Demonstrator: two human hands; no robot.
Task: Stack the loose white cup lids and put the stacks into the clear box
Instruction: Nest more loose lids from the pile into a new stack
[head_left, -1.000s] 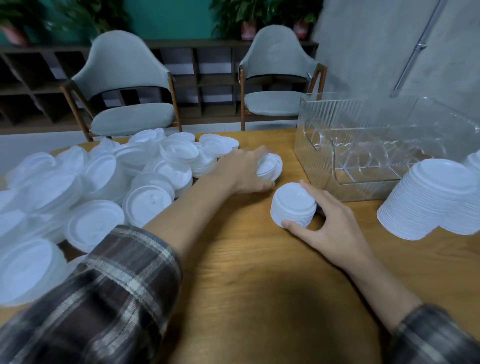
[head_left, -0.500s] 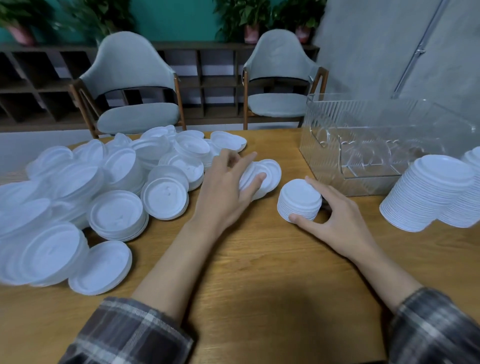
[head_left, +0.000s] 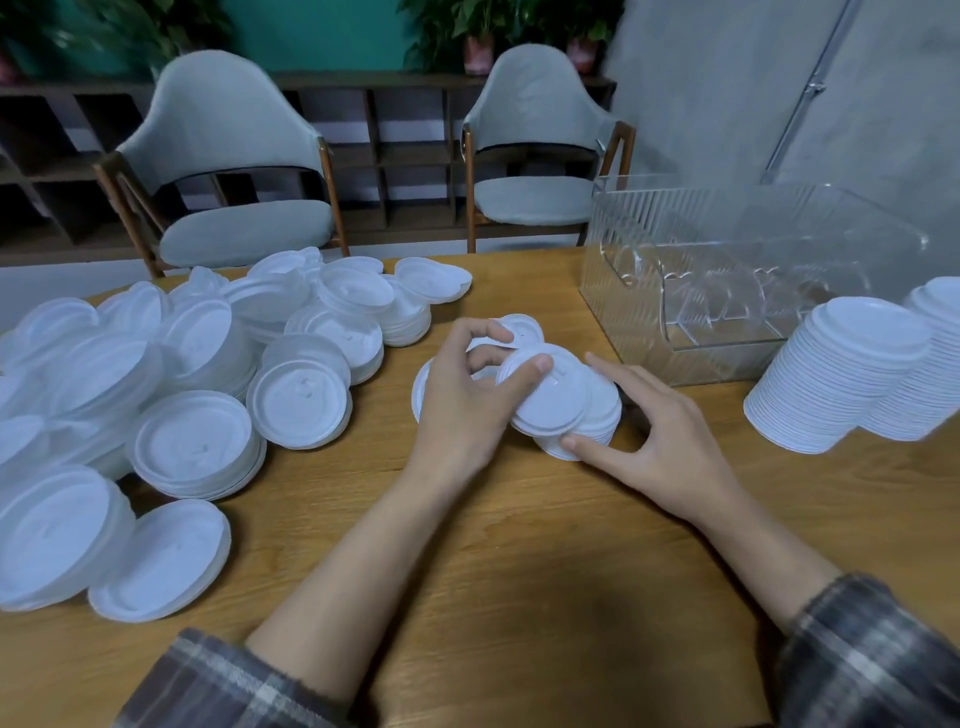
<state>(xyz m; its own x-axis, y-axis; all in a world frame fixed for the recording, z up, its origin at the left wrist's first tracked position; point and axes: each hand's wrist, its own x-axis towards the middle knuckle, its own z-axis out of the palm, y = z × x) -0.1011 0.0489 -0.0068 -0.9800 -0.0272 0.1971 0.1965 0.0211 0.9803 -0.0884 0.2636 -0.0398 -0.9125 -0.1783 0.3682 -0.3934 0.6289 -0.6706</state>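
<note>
Within left hand (head_left: 464, 408), white lids (head_left: 555, 404)

2 grey chairs (head_left: 244, 208) behind wooden table (head_left: 519, 571), perhaps potted plants (head_left: 467, 31) beyond

- The lid (head_left: 550, 402) pinched in the left hand (head_left: 467, 405): thin white plastic, matt, smooth, with moulded ridges.
- The short stack (head_left: 602, 423) cupped by the right hand (head_left: 665, 436): the same matt white plastic, its side finely layered.
- Left of the grip, the loose lids (head_left: 197, 441): white plastic with a faint sheen.
- Just beyond the grip, to the right, the clear box (head_left: 615, 291): glossy see-through plastic with ribbed walls.
- Under the grip, the table (head_left: 519, 571): grainy wood with a low sheen.
- Behind the grip, the sleeves (head_left: 872, 660): soft plaid cloth.
</note>
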